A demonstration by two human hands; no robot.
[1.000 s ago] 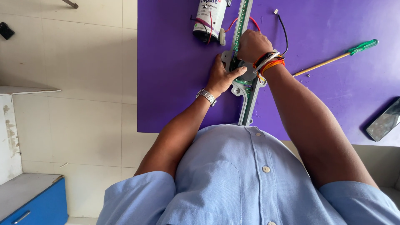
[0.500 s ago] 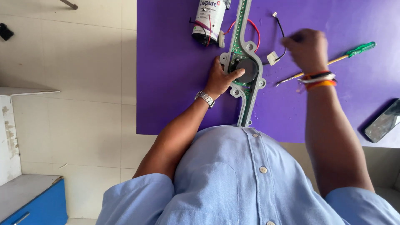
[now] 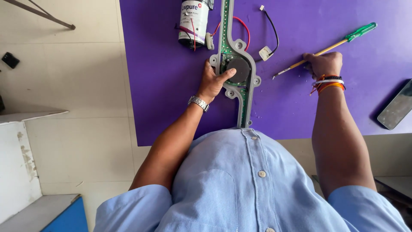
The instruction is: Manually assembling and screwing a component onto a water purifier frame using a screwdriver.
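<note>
My left hand (image 3: 213, 81) rests on the long grey plastic frame with a green circuit strip and a round dark disc (image 3: 237, 68), which lies lengthwise on the purple tabletop (image 3: 163, 86) straight ahead of my chest. Fingers wrap the frame's left edge; thumb lies across toward the disc. My right hand (image 3: 324, 63) sits well apart to the right, fingers closed around the shaft of the slim yellow-shafted screwdriver with a green handle (image 3: 339, 42), tip pointing left and down to the tabletop. Above the frame: a white-and-black cylindrical pump (image 3: 194, 21), red and black wires (image 3: 274, 30) with a small white connector. Dark flat phone (image 3: 397, 109) at the tabletop's right edge.
</note>
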